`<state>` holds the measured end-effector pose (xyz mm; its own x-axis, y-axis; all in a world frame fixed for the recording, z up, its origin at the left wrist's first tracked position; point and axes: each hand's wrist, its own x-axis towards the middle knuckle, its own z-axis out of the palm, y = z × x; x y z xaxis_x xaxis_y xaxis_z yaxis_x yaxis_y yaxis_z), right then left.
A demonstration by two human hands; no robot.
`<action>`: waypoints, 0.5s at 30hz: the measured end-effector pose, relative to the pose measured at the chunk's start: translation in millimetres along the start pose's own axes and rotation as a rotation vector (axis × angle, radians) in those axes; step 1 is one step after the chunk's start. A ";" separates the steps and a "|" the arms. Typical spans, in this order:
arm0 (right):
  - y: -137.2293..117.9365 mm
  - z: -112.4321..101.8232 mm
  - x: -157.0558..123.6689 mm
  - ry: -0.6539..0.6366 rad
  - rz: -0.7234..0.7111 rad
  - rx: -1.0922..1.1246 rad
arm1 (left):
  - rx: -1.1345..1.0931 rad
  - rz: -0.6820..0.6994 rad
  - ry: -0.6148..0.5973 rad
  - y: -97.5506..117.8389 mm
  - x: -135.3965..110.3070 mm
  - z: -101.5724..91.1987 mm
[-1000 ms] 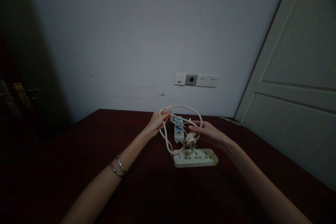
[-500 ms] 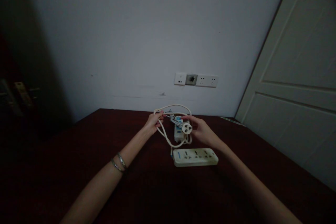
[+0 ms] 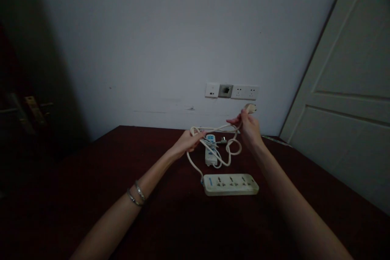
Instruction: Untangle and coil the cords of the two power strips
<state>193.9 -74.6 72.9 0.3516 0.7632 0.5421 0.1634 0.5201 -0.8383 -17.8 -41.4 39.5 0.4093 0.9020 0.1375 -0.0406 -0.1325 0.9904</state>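
Observation:
A cream power strip lies flat on the dark red table. Its white cord loops up from the strip's left end. My left hand is closed on a bend of that cord above the table. My right hand is raised toward the wall and closed on the cord's plug, just below the wall sockets. A smaller white and blue power strip lies behind the cord loops, between my hands.
A pale wall stands behind the table, with a row of outlet plates on it. A white panelled door is at the right. Dark furniture with a handle sits in shadow at the left.
My right hand has lifted the plug up and to the right, from over the small strip toward the wall sockets. The cord has stretched out. My left hand has kept its grip and shifted slightly right.

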 end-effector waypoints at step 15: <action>57.6 -130.4 82.6 0.449 0.529 0.173 | 0.546 0.229 -0.408 34.3 -89.3 78.5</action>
<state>352.6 -31.6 61.7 0.6951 0.7177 -0.0422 -0.2698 0.2059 -0.9406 15.8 -158.7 59.8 0.7575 0.6155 0.2178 0.2519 -0.5833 0.7722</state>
